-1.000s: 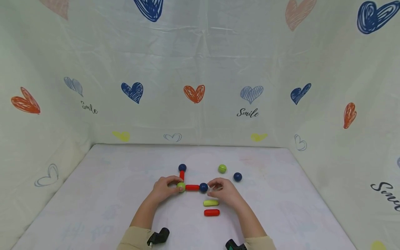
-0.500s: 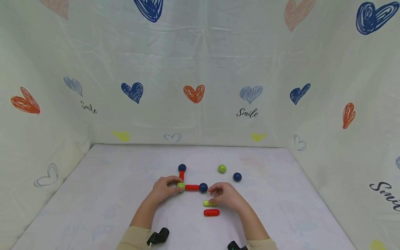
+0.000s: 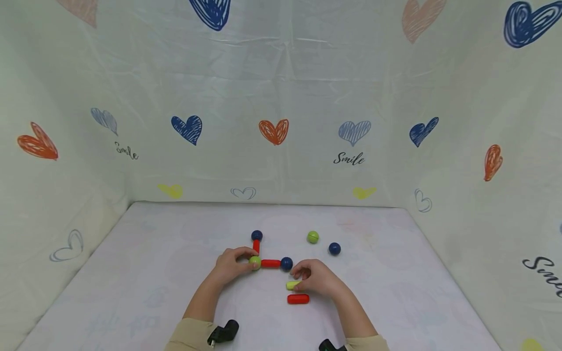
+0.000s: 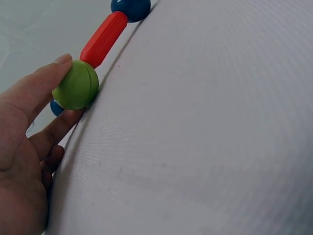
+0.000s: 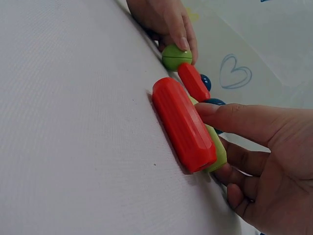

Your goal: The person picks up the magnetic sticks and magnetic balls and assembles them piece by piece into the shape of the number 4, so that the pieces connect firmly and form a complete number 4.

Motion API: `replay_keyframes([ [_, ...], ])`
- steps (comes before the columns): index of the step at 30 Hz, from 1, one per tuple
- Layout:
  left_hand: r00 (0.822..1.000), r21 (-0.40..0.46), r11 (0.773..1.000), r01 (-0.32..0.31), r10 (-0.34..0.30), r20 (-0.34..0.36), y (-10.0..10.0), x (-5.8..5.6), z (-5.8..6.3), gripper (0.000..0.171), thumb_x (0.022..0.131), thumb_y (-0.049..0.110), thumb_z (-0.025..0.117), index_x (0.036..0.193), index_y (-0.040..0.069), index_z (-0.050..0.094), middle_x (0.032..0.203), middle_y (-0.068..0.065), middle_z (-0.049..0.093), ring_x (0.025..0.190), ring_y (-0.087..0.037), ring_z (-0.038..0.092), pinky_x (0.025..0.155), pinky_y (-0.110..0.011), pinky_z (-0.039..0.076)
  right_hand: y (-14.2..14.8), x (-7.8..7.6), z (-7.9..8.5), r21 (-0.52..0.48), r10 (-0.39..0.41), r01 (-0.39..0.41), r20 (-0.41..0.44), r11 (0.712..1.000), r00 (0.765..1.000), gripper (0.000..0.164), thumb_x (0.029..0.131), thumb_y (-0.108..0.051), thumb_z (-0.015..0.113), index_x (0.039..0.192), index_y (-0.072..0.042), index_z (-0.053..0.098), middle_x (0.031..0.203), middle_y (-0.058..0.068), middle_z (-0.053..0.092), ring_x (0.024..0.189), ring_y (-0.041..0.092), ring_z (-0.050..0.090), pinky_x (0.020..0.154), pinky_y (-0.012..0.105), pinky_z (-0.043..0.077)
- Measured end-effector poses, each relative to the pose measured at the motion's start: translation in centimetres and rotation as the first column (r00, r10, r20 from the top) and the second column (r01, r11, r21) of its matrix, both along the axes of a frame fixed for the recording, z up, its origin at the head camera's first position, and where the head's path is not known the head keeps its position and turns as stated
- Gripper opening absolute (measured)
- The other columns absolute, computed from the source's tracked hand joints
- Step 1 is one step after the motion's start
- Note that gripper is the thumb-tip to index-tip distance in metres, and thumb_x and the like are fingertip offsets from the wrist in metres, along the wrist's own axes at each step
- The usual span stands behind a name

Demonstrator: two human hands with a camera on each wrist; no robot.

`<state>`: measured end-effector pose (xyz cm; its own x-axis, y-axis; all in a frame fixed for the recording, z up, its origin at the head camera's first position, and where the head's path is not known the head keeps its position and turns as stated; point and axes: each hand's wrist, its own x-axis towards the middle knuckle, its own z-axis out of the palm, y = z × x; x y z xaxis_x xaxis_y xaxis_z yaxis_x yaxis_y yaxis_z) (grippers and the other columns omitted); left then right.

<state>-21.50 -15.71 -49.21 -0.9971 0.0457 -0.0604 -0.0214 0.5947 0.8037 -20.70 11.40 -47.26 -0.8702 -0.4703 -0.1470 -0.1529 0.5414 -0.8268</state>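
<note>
On the white table (image 3: 175,234), the joined frame (image 3: 270,263) extends from the left hand (image 3: 230,264), while the right hand (image 3: 319,279), seemingly picking up and next needing a clean lift, pinches the lime rod (image 3: 291,285), the left fingers the green ball (image 4: 77,87).

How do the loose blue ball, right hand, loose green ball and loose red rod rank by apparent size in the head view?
1. Right hand
2. Loose red rod
3. Loose green ball and loose blue ball: too alike to rank
</note>
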Motion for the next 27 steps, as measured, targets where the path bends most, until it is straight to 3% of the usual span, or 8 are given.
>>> replay_keyframes([
  [27, 1.0, -0.003, 1.0, 0.001, -0.001, 0.003, -0.01, 0.1, 0.05, 0.027, 0.078, 0.027, 0.082, 0.103, 0.021, 0.073, 0.101, 0.004, 0.062, 0.108, -0.026, 0.047, 0.093, -0.056, 0.038, -0.38, 0.16, 0.5, 0.051, 0.037, -0.04, 0.05, 0.998, 0.998, 0.021, 0.076, -0.001, 0.079, 0.092, -0.012, 0.073, 0.082, -0.003, 0.06, 0.078, 0.018, 0.05, 0.069, 0.031, 0.043],
])
